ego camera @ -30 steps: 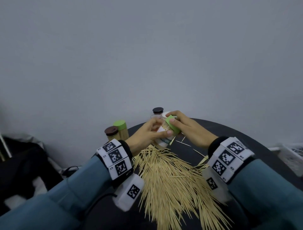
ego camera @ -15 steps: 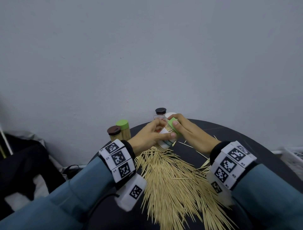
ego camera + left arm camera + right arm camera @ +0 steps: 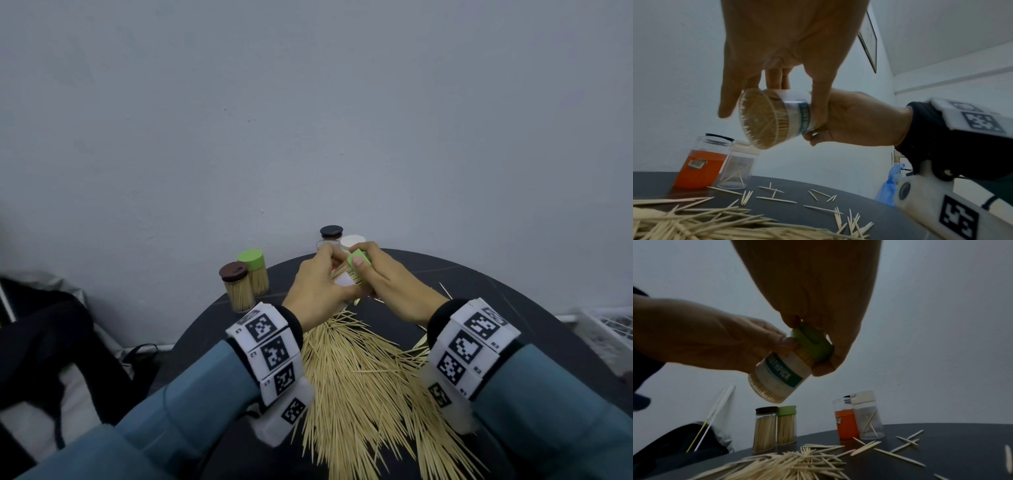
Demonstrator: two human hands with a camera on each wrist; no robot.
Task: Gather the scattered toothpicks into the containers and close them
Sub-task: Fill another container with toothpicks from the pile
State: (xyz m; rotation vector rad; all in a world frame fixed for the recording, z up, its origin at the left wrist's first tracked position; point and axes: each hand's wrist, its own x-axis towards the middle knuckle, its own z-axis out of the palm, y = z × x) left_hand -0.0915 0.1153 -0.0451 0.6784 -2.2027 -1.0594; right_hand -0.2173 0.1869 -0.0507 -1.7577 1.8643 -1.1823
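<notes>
Head view: two hands meet at the centre of the frame above a round black table (image 3: 513, 284). The left hand (image 3: 317, 287) wraps a clear plastic toothpick jar with a white and teal label (image 3: 344, 280), and the right hand (image 3: 390, 284) pinches a light green plastic cap (image 3: 358, 259) at the jar's mouth. Left of centre stand two full clear jars side by side, one brown-lidded jar (image 3: 237, 286) and one green-lidded jar (image 3: 255, 270), both packed with toothpicks; just above the hands show a dark-lidded jar (image 3: 331, 233) and a white-lidded jar (image 3: 352, 241). A large heap of loose wooden toothpicks (image 3: 359, 377) fills the lower centre. Left wrist view: the held jar sits mid-frame, tilted, its clear base showing it crammed with toothpicks, fingers and thumb curled round it. At lower left stand the two jars again: the dark-lidded one carries an orange label (contents not discernible), and the clear one beside it holds only a few toothpicks. Single toothpicks lie scattered across the bottom. Right wrist view: at centre the right hand's fingers clamp the green cap over the jar's neck, where toothpick ends show just under the cap's rim (whether it is fully seated I cannot tell). Four jars stand along the lower middle, two full at left, two at right.
</notes>
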